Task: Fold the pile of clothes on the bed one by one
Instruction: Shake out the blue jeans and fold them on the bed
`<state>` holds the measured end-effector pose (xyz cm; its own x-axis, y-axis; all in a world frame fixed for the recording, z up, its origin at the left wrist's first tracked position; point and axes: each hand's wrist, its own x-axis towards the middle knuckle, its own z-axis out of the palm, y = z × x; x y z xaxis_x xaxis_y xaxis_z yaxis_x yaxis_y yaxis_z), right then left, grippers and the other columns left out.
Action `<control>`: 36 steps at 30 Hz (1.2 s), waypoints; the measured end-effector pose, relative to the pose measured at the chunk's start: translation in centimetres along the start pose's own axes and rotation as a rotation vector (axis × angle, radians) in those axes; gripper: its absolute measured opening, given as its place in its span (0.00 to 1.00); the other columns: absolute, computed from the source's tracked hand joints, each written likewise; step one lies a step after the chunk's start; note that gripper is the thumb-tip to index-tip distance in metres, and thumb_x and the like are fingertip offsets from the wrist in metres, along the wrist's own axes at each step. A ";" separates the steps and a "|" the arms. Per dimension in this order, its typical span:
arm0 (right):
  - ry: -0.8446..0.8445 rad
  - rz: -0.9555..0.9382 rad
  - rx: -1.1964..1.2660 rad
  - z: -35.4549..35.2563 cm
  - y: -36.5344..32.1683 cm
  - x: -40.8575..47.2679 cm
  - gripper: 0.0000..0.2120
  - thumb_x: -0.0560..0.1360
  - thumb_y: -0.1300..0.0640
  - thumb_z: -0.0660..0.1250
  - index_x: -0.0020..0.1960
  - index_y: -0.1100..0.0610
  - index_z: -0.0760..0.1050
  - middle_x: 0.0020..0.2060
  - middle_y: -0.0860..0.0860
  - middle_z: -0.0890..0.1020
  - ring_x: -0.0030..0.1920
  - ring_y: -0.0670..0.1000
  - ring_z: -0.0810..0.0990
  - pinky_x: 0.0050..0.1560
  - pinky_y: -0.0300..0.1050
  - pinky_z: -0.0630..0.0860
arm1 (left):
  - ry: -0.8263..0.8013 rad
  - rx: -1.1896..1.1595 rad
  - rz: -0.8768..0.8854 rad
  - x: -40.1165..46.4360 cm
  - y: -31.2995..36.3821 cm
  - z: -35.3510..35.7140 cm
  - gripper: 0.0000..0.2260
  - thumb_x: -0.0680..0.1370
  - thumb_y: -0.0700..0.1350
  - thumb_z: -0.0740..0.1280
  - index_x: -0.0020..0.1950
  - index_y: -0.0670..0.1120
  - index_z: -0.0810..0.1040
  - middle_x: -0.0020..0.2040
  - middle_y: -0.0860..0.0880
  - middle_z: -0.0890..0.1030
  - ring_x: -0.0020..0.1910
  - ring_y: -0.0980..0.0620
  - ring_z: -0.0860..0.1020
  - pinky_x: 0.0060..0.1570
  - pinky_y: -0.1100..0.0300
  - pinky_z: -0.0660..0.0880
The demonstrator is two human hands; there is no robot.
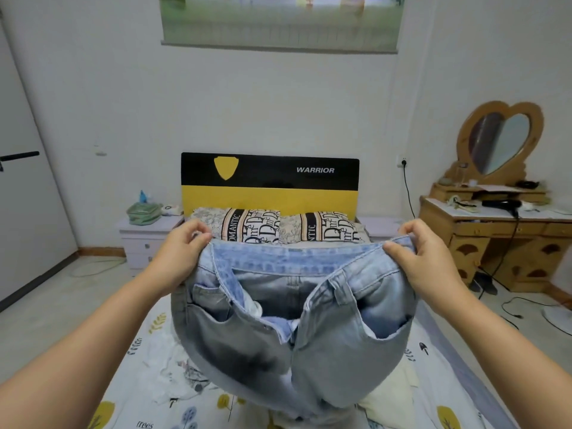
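Just beyond the raised fingers, the black-and-yellow headboard (270, 171) reads "WARRIOR", the patterned pillows (253, 226) read "ROMANTIC", and below the wrists the printed white bedsheet (145, 424) reads "trees".

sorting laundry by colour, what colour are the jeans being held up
Light blue washed denim jeans, clearest in the head view.

This is a bedroom in a home. A bed (148, 335) with a leaf-printed sheet stands against a black-and-yellow headboard (269, 184) marked "WARRIOR", with two patterned pillows (253, 226) lying at its head. A pale bedside cabinet (145, 239) sits on either side. To the right stands a wooden dressing table (495, 239) with a heart-shaped mirror (500, 144) and a hair dryer (503, 204) on it. A landscape wall hanging (278, 23) hangs above the bed, and a door (28, 196) shows at the left.
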<state>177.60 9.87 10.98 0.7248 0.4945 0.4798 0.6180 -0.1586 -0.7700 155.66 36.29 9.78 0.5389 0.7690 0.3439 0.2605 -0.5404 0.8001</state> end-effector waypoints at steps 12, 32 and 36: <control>0.127 -0.111 0.143 -6.5 -10.7 2.6 0.05 0.73 0.55 0.70 0.38 0.52 0.79 0.34 0.49 0.83 0.35 0.49 0.81 0.35 0.43 0.76 | -0.081 -0.055 0.260 2.7 11.1 -8.2 0.05 0.73 0.40 0.71 0.38 0.43 0.78 0.35 0.45 0.80 0.31 0.54 0.77 0.35 0.60 0.75; 0.139 0.171 0.163 -4.1 -3.9 -1.1 0.11 0.74 0.64 0.67 0.35 0.54 0.77 0.33 0.53 0.79 0.37 0.51 0.74 0.43 0.46 0.70 | -0.352 -0.071 0.357 5.9 7.8 0.4 0.10 0.78 0.39 0.64 0.37 0.47 0.76 0.33 0.54 0.77 0.34 0.61 0.73 0.35 0.72 0.68; 0.127 0.372 0.102 -1.7 3.7 -5.4 0.10 0.74 0.65 0.66 0.35 0.55 0.78 0.33 0.49 0.79 0.36 0.48 0.75 0.37 0.41 0.68 | -0.539 -0.008 0.259 5.0 1.7 7.4 0.08 0.80 0.40 0.61 0.41 0.45 0.75 0.35 0.53 0.79 0.33 0.64 0.73 0.34 0.72 0.66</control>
<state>176.45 5.20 6.25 0.9291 0.3085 0.2042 0.2779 -0.2177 -0.9356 164.74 36.72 9.23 0.9150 0.3301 0.2319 0.0619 -0.6829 0.7279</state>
